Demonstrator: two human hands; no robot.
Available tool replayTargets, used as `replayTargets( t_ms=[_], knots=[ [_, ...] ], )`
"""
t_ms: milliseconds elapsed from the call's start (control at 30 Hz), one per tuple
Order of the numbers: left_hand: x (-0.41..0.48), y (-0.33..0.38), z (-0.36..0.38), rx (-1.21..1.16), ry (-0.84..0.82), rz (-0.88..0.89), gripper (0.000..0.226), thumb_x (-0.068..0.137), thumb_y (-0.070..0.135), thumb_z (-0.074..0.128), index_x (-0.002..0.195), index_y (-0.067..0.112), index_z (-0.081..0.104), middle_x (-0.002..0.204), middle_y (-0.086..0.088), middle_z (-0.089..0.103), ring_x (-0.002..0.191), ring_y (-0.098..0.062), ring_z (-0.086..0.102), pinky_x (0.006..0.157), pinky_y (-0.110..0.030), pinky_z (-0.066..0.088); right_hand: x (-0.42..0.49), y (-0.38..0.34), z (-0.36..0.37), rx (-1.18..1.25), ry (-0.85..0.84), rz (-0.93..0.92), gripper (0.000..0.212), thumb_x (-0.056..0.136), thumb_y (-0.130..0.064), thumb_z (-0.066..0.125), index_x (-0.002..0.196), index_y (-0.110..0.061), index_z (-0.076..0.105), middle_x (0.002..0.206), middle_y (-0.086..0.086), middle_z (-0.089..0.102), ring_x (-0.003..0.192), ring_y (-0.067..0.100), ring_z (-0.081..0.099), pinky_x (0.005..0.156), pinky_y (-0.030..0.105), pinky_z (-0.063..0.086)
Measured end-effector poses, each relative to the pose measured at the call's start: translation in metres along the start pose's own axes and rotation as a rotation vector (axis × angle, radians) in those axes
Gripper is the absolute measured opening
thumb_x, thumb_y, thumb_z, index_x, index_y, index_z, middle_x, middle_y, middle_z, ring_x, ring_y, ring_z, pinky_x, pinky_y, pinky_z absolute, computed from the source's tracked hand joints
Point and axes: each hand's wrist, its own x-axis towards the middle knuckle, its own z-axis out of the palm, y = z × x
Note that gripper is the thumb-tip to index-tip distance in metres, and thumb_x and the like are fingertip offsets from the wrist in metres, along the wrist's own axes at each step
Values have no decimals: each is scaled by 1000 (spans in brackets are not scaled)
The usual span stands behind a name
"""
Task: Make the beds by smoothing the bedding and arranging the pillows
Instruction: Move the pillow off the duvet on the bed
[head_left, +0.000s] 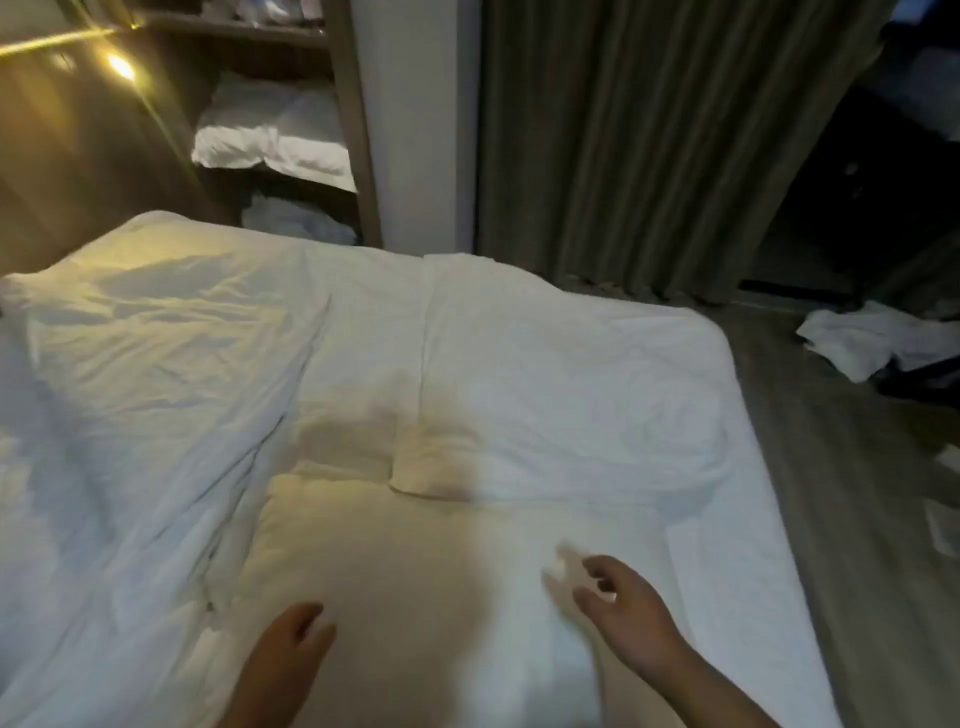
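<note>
A bed with white bedding fills most of the view. A rumpled white duvet (145, 374) lies bunched along its left half. One white pillow (561, 384) lies flat at the far right of the mattress. A second white pillow (415, 587) lies nearer, just in front of me. My left hand (291, 644) rests on the near pillow's lower left part, fingers relaxed. My right hand (618, 603) hovers over or brushes its right side, fingers loosely spread and blurred. Neither hand grips anything.
The white sheet's bare edge (737, 582) runs along the bed's right side beside a wooden floor (857, 493). Crumpled white linen (872, 343) lies on the floor at right. Folded white bedding (275, 135) fills wooden shelves behind the bed. Dark curtains (649, 145) hang beyond.
</note>
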Motion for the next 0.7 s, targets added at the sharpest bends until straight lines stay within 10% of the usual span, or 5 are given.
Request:
replayTargets(
  t_ms=[200,400,600,700],
  knots=[
    [52,-2,3,358,266,68,68,70,56,72,124,18,58,122,-19,59,114,-39,55,94,-47,44,84,-10,52,-487,-96,-270,90,74,-81,42,143,-23,42,147,0,44,137,15,37,113,28,27],
    [128,-34,0,278,179,-130,133,36,102,43,134,13,38,132,-20,51,122,-42,48,99,-52,42,143,-1,77,-710,-164,-222,111,68,-85,46,153,-23,12,161,6,13,148,22,11,119,44,14],
    [137,-41,13,153,226,-102,108,47,88,63,122,12,49,120,-19,60,110,-40,58,91,-50,48,139,7,105,-704,-127,-247,110,52,-100,18,122,-23,54,115,-1,65,111,23,58,89,35,43],
    [126,-38,9,-27,177,-30,91,47,81,71,107,13,61,101,-9,71,97,-27,67,85,-42,53,129,-2,106,-540,-191,-124,71,81,-72,49,127,-20,56,127,2,61,117,23,56,92,34,42]
  ],
)
